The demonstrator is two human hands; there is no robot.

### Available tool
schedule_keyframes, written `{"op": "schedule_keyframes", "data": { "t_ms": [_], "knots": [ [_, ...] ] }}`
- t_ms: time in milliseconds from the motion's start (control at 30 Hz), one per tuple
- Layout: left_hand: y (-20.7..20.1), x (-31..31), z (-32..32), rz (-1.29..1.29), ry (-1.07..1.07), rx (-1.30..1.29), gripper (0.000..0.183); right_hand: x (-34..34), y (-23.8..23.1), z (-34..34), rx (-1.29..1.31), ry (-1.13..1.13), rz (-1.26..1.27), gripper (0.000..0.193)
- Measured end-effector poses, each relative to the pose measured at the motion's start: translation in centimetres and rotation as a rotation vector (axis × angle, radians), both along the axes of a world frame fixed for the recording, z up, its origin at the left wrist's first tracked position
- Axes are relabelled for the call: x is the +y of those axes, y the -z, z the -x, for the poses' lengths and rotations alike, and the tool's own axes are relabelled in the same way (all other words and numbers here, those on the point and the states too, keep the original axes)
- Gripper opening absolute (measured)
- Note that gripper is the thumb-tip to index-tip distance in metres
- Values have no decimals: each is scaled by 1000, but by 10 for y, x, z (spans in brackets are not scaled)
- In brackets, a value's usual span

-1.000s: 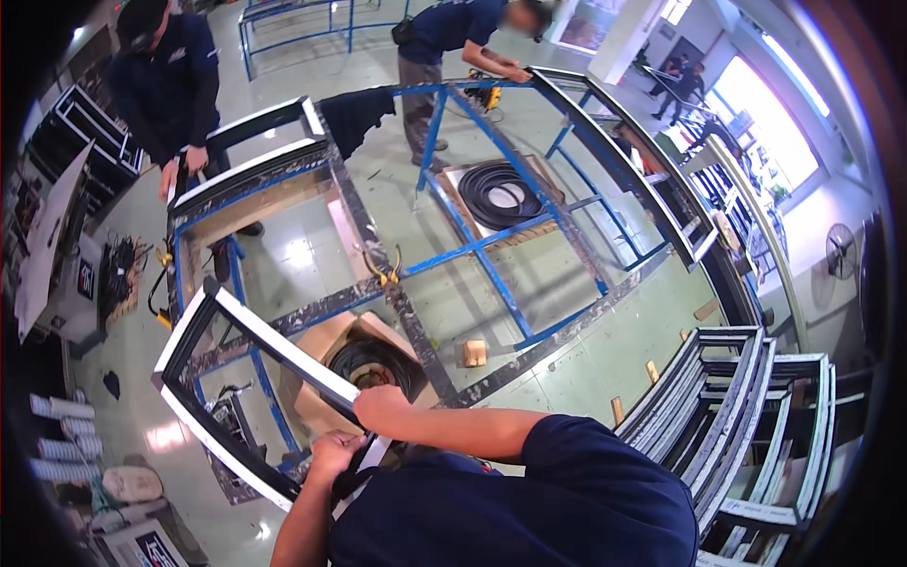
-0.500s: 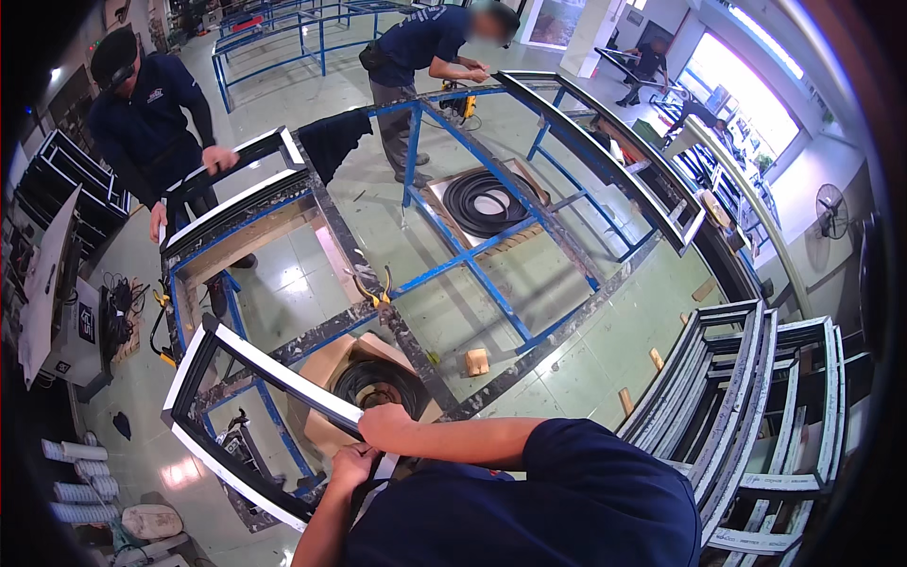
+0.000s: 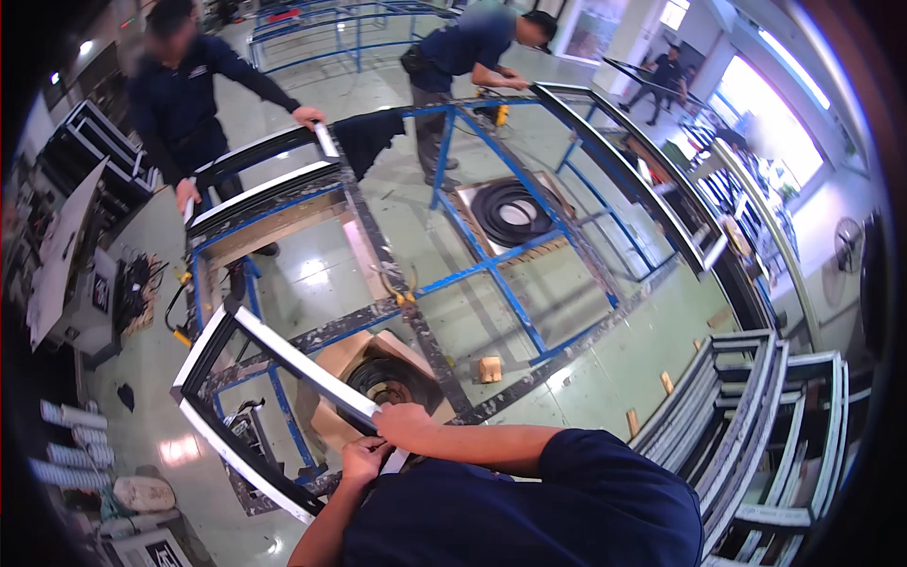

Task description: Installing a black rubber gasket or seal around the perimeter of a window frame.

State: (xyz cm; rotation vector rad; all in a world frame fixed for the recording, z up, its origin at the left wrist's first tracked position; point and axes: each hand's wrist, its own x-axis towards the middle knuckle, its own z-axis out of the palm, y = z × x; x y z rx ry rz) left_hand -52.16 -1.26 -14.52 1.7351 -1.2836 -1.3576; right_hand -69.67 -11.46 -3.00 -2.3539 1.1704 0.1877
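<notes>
A black-and-white window frame (image 3: 293,364) lies tilted across the near end of a blue-legged workbench (image 3: 416,345). My right hand (image 3: 404,425) is closed at the frame's near right corner. Just below it, my left hand (image 3: 364,460) has its fingers pressed together at the inner edge of that corner. Whatever lies between the fingers of either hand is too small or hidden. Part of the frame's near side disappears behind my left forearm. Beneath the frame, a cardboard box (image 3: 328,422) holds a coil of black rubber strip (image 3: 416,380).
Yellow-handled pliers (image 3: 404,297) and a wooden block (image 3: 489,369) rest on the bench. A co-worker (image 3: 194,104) holds another frame (image 3: 265,192); a second (image 3: 463,57) bends over a long frame (image 3: 624,170). Stacked frames (image 3: 704,406) stand at right.
The whole view has shifted slightly. The co-worker at left has set a hand on the far corner of their frame. My hands stay at the same corner with little movement.
</notes>
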Motion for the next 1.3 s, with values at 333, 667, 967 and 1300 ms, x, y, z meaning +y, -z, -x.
{"op": "schedule_keyframes", "data": {
  "t_ms": [333, 667, 967, 1300],
  "knots": [
    [-3, 5, -38, -136, 215, -179, 41, 28, 9, -10, -55, -257, 365, 16],
    [-63, 68, -55, -123, -64, -801, 90, 26, 36, -51, 84, -679, 430, 20],
    [-65, 86, -100, -371, 140, -984, 114, 3, 45, -81, 252, -706, 152, 23],
    [-70, 94, -100, -452, 222, -974, 123, 19, 48, -90, 230, -706, 65, 9]
  ]
}}
